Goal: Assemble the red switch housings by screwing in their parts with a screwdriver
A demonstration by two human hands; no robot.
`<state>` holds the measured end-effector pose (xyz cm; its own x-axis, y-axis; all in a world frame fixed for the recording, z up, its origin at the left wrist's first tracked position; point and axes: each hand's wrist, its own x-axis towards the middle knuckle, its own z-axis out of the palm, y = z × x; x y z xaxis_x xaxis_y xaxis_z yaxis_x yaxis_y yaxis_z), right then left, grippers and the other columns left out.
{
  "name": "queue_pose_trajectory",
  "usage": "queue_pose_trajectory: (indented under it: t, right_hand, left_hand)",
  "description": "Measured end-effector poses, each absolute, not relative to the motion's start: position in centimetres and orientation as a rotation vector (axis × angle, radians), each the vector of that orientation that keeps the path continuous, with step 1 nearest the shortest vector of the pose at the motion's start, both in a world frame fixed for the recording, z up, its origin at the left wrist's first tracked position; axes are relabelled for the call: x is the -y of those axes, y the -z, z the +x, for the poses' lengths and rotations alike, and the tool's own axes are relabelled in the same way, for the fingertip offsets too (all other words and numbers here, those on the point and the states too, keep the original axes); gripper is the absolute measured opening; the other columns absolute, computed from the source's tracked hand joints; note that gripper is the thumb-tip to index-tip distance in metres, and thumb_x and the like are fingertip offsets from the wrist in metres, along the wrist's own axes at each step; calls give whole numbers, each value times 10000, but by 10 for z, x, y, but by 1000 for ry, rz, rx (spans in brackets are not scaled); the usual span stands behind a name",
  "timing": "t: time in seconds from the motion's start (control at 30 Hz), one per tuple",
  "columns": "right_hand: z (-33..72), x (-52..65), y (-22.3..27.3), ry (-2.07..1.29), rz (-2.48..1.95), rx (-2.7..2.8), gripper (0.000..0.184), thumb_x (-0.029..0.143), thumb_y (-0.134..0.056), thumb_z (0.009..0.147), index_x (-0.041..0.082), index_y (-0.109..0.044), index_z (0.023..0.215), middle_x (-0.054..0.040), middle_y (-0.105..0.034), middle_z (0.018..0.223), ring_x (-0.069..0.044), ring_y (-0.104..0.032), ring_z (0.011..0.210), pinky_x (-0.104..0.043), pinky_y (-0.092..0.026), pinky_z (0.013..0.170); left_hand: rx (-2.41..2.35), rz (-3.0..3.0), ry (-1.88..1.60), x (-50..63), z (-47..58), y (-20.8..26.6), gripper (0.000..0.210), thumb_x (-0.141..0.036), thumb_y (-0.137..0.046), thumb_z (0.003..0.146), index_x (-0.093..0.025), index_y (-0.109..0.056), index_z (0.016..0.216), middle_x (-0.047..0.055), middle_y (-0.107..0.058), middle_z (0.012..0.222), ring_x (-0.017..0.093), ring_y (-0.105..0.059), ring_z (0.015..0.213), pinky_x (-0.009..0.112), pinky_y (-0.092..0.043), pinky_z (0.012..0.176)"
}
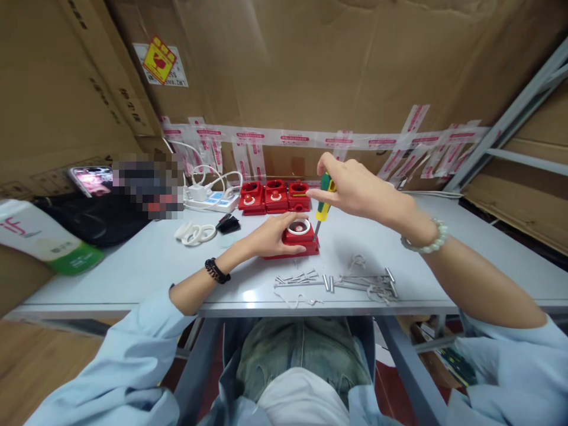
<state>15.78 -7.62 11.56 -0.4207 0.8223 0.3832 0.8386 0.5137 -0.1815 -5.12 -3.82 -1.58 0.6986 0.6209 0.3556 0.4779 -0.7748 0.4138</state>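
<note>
A red box-shaped housing (294, 237) with a white ring (299, 226) on its top lies on the table in front of me. My left hand (276, 235) grips it from the left, thumb along the near side and fingers over the far side. Above its right end, my right hand (348, 188) is closed round the green and yellow handle of a screwdriver (324, 204). The shaft points down, and its tip meets the housing's right corner. Whether a screw sits under the tip is too small to tell. Loose screws (298, 277) lie just nearer to me.
Three similar red housings (276, 197) stand at the back beside a white power strip (217, 200) with cables. White rings (195, 234) and a black piece (228, 223) lie left. Metal rods with white cords (364, 280) lie near the front edge. A phone (92, 180) leans at far left.
</note>
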Motion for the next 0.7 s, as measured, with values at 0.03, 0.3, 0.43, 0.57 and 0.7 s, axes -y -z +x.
queue_pose_trajectory:
  t: [0.03,0.3,0.43,0.57,0.7]
  right_hand:
    - [158,76,-115,27,-1342,2343,253,298,-653,824,229,-468,981,-10,-519,736,-209,-529,713,-351,-404,658]
    - [158,79,-118,-70,-1162,2484,273,226,-677,761,242,-482,952,-5,-580,806,-186,-523,727,-345,-422,663]
    - [157,77,-111,-67,-1149,2392,182,190,-606,804,235,-472,919,-1,-580,798,-172,-515,722,-341,-415,679]
    - [160,76,-109,-259,-998,2380,355,134,-643,725,246,-444,998,1,-597,883,-162,-534,750,-324,-433,667]
    - [161,75,-105,-270,-1030,2303,314,205,-663,753,234,-447,979,-5,-588,885,-151,-526,732,-321,-431,657]
  left_hand:
    - [-870,2620,-705,38,-51,16,715,-486,-710,793,-199,-445,1393,136,-618,1298,290,-630,1129,436,-501,957]
    - [-894,2627,-687,37,-52,17,711,-509,-703,794,-214,-459,1393,127,-615,1289,286,-615,1115,430,-481,952]
    - [-1013,2747,-674,44,-50,10,713,-585,-657,827,-248,-453,1422,142,-557,1356,334,-513,1239,519,-391,1029]
    - [-892,2744,-801,50,-37,-1,542,-534,-607,895,-227,-555,1338,125,-574,1390,327,-477,1301,512,-332,1087]
    - [-744,2523,-873,46,-20,-5,269,-378,-560,937,-184,-720,1035,77,-754,1028,236,-661,955,413,-473,925]
